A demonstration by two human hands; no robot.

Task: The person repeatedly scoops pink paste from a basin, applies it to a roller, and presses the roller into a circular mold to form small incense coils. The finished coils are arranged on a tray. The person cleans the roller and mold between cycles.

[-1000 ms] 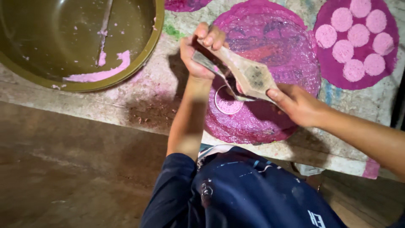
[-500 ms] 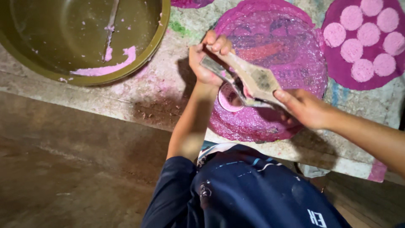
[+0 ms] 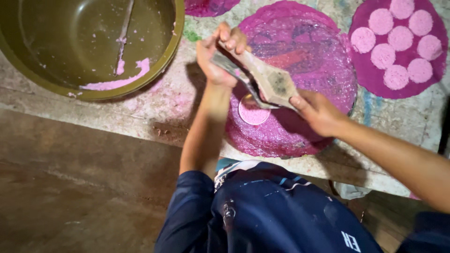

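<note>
My left hand (image 3: 218, 56) grips the far ends of a hinged two-piece wooden press (image 3: 267, 82), with a thin dark blade-like part below it. My right hand (image 3: 318, 112) holds the press by its near end. The tool hovers over a round magenta mat (image 3: 304, 51). Directly beneath it lies a single flat pink disc (image 3: 253, 112) on the mat. Whether anything sits between the two pieces of the press is hidden.
A big olive bowl (image 3: 93, 91) with pink paste and a stick in it sits at the upper left. Another magenta mat (image 3: 361, 70) at the upper right carries several pink discs. The stone slab's front edge (image 3: 117, 126) runs across, brown floor below.
The view has shifted slightly; both hands and the press have stayed over the mat, with the press now lifted a little off the pink disc.
</note>
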